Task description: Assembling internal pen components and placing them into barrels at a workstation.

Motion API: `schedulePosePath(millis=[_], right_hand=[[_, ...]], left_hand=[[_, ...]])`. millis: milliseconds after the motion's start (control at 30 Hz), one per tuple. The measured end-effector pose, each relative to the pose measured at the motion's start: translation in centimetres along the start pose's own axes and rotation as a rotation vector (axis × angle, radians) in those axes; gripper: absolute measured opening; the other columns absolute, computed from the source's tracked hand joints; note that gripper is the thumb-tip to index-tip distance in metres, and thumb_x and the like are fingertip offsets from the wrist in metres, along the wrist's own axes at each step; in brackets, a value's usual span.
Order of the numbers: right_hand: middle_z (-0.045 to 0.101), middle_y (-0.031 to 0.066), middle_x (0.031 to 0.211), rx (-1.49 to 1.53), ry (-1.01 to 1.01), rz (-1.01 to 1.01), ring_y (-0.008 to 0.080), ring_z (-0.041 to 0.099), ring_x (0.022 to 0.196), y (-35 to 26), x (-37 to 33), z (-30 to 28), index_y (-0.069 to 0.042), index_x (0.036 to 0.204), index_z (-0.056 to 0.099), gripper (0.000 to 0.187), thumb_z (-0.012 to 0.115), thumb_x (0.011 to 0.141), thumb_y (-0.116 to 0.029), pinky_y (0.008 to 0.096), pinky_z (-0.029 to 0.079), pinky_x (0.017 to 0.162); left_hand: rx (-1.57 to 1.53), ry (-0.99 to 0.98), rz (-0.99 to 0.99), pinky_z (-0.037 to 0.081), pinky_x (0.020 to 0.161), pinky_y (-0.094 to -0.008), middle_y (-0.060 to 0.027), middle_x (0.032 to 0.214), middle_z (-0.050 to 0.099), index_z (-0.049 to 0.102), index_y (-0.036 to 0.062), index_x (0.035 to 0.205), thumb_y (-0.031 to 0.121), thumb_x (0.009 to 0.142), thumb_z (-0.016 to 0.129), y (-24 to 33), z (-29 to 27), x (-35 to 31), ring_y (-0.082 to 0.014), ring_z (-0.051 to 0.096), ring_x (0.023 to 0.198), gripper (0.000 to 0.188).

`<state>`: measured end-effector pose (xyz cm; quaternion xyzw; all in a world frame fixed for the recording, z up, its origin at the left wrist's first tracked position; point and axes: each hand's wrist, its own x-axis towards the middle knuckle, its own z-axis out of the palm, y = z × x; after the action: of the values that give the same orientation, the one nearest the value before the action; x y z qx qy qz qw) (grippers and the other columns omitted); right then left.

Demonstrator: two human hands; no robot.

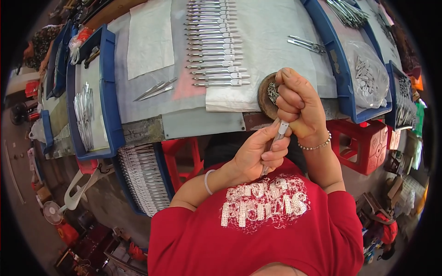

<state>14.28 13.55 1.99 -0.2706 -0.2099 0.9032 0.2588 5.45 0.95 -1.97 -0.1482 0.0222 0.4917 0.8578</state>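
Observation:
In front of my chest, my left hand (263, 154) is closed round the legs of a slim silver drawing compass (283, 128), its white head pointing up and away from me. Curled into a fist, my right hand (298, 102) sits at the compass's head end; whatever is inside those fingers is hidden. Just behind the right hand, a round brown bowl (266, 94) of small metal screws is partly covered. Beyond it on the table lies a long row of similar compasses (221, 83), white heads to the right.
Blue trays stand left (110, 92) and right (343, 87), the right one with a bag of white parts (368, 76). Loose metal legs (154, 90) lie on the sheet, more (306, 44) at right. Red stools (361, 145) and a crate of compasses (143, 177) are below the table edge.

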Motion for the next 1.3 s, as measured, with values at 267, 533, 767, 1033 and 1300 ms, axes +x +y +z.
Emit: schedulePosePath(millis=[267,533,767,1033,1300], right_hand=[[0.026,-0.0076,0.049,-0.033,-0.014,0.037,0.0023,0.019,0.04,-0.1,0.3,0.4,-0.003,0.09,0.052,0.019,0.047,0.094,-0.02,0.019,0.013,0.035],[0.023,-0.0092,0.048,-0.052,0.03,0.031,0.0009,0.015,0.039,0.1,0.7,0.5,-0.004,0.09,0.049,0.018,0.044,0.096,-0.021,0.0177,0.012,0.033],[0.045,-0.0009,0.063,-0.097,-0.021,-0.06,0.0055,0.037,0.051,-0.1,1.0,-0.2,-0.001,0.097,0.053,0.018,0.051,0.093,-0.018,0.0194,0.031,0.045],[0.058,0.0033,0.086,-1.495,0.074,-0.423,0.0083,0.054,0.077,-4.2,-0.6,-5.0,0.001,0.096,0.058,0.012,0.057,0.085,-0.004,0.0222,0.043,0.069],[0.053,0.0137,0.081,-1.929,-0.127,-0.495,0.0315,0.054,0.077,-2.9,0.4,-5.3,-0.001,0.086,0.055,0.01,0.057,0.076,-0.002,0.0378,0.043,0.068]], left_hand=[[0.009,0.0,-0.014,0.025,0.04,-0.0171,0.0027,0.067,0.042,0.046,0.0047,0.102,0.034,0.097,0.04,0.0,0.0,-0.1,-0.0031,0.033,0.045,0.031],[-0.053,0.005,-0.007,0.024,0.038,-0.0169,0.0037,0.065,0.042,0.047,0.0055,0.099,0.037,0.098,0.035,0.2,0.1,0.0,-0.0028,0.032,0.043,0.034],[0.012,0.064,0.033,0.025,0.039,-0.0169,0.0034,0.065,0.042,0.048,0.0055,0.101,0.035,0.098,0.037,0.5,0.3,-0.2,-0.0028,0.032,0.043,0.031],[0.163,0.146,0.206,0.026,0.037,-0.0188,0.0033,0.065,0.043,0.051,0.0035,0.101,0.035,0.095,0.045,2.1,0.2,-1.5,-0.0023,0.03,0.042,0.033],[0.288,0.199,0.266,0.024,0.037,-0.0178,0.0034,0.065,0.043,0.051,0.0031,0.101,0.036,0.094,0.046,2.5,0.8,-2.0,-0.0017,0.029,0.042,0.034]])
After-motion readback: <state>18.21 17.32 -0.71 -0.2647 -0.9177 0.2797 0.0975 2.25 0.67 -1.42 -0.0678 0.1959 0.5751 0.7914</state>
